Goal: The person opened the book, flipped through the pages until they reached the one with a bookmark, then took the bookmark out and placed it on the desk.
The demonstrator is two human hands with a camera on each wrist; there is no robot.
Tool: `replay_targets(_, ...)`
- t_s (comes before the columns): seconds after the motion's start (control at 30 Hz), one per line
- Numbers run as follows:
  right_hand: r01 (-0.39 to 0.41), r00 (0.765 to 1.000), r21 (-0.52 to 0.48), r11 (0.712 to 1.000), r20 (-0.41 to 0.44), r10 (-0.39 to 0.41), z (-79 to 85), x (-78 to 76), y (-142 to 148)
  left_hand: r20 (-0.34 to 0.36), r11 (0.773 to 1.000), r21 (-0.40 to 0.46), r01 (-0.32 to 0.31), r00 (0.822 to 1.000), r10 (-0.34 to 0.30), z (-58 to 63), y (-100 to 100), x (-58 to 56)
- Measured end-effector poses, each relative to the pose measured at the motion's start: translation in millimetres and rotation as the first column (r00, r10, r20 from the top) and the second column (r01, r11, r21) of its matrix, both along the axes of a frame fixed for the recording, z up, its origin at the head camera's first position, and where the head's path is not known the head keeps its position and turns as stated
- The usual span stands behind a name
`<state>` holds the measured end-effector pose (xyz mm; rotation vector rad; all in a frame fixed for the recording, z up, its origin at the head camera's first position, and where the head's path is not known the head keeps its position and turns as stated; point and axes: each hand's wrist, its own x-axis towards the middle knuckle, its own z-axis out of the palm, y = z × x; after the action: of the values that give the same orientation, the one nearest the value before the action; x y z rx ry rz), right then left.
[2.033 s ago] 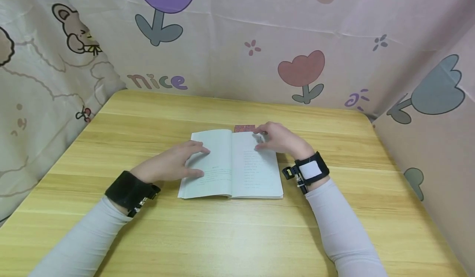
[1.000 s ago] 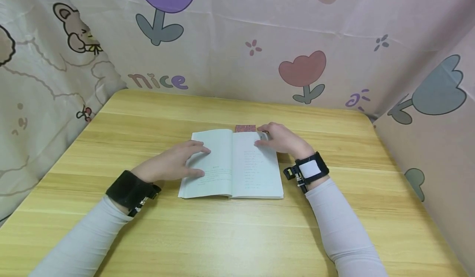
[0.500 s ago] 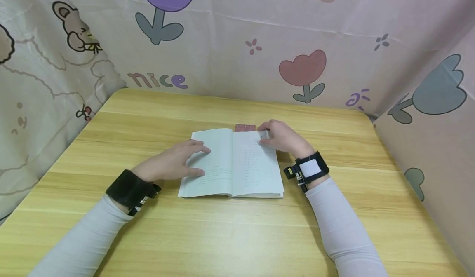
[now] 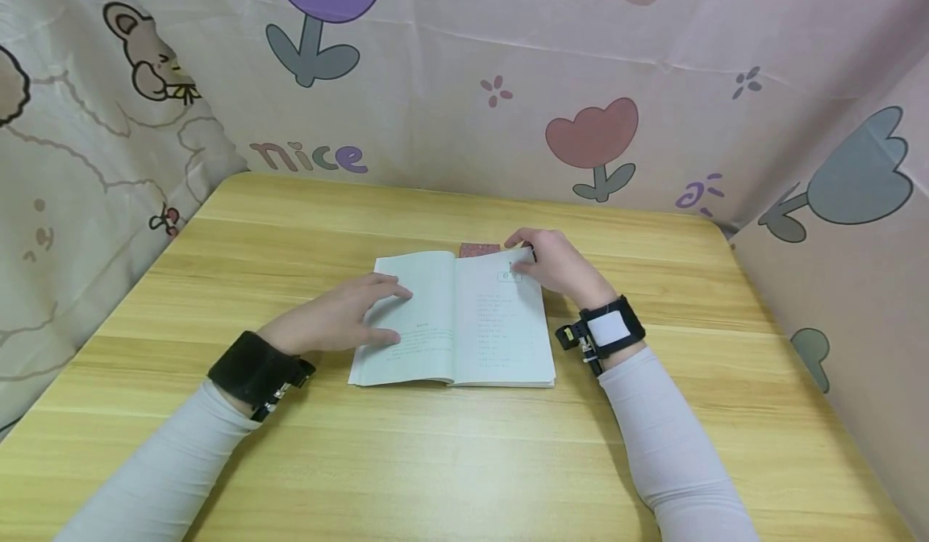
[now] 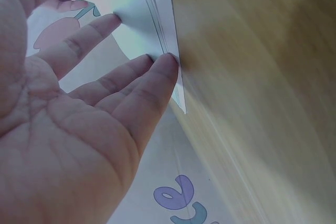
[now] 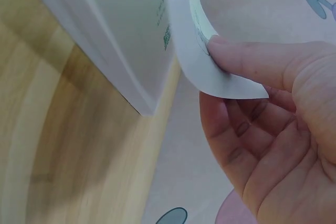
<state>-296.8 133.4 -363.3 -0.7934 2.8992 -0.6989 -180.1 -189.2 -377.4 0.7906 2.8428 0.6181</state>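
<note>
An open book (image 4: 417, 308) lies on the table, printed text on both pages. My left hand (image 4: 337, 312) rests on the left page with fingers spread and fairly straight; in the left wrist view its fingertips touch the page edge. At the top right corner, my right hand (image 4: 559, 266) pinches a page (image 6: 191, 72) between thumb and fingers. That page bends away from the pages beneath it in the right wrist view. A reddish patterned piece (image 4: 479, 250) sticks out past the top of the book near the spine; the rest of it is hidden.
The wooden table (image 4: 464, 461) spreads around the book on all sides. Behind and beside it hangs a printed cloth (image 4: 450, 139) with flowers and a mouse figure. Black straps with small cameras sit on both wrists (image 4: 250, 374).
My right hand has slid outward to the page's top right corner and now lifts it, uncovering a small boxed print there. The left hand stays where it was.
</note>
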Motion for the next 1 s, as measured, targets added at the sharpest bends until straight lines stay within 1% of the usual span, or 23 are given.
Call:
replay_targets(0.13, 0.002, 1.0, -0.012, 1.0, 0.006, -0.002, 1.1, 0.4, 0, -0.003, 1.0, 0.001, 0.0, 1.0, 0.0, -0.1, 0, -0.1)
replay_targets(0.3, -0.009, 1.0, -0.051, 0.999, 0.011, 0.009, 4.8, 1.6, 1, -0.009, 1.0, -0.003, -0.001, 1.0, 0.001, 0.1, 1, 0.4)
replay_targets(0.4, -0.029, 1.0, -0.077, 0.997, -0.008, 0.029, 7.2, 1.8, 3, -0.01, 1.0, -0.005, -0.003, 1.0, 0.003, 0.3, 1, 0.5)
replay_targets(0.53, -0.087, 0.996, -0.14, 0.986, -0.024, 0.084, 10.7, 2.4, 2, -0.01, 1.0, -0.004, -0.001, 1.0, 0.001, 0.2, 1, 0.3)
replay_targets(0.63, -0.132, 0.991, -0.221, 0.966, 0.002, 0.135, 14.4, 4.1, 0, -0.009, 1.0, -0.006, 0.0, 1.0, 0.0, 0.4, 1, 0.4)
replay_targets(0.7, -0.152, 0.984, -0.283, 0.947, 0.047, 0.173, 17.5, 6.3, -2, -0.009, 1.0, -0.008, 0.0, 1.0, 0.0, 0.9, 1, 0.6)
replay_targets(0.8, -0.158, 0.966, -0.371, 0.915, 0.132, 0.221, 22.5, 11.3, -7, -0.006, 1.0, -0.003, 0.002, 1.0, -0.002, 1.9, 1, 1.0)
replay_targets(0.9, -0.178, 0.949, -0.41, 0.895, 0.168, 0.266, 26.3, 16.8, -12, 0.002, 1.0, 0.006, 0.003, 1.0, -0.003, 2.7, 0, 0.9)
replay_targets(1.0, -0.228, 0.936, -0.417, 0.88, 0.155, 0.316, 27.9, 20.9, -17, 0.009, 1.0, 0.013, 0.002, 1.0, -0.002, 3.0, -1, 0.2)
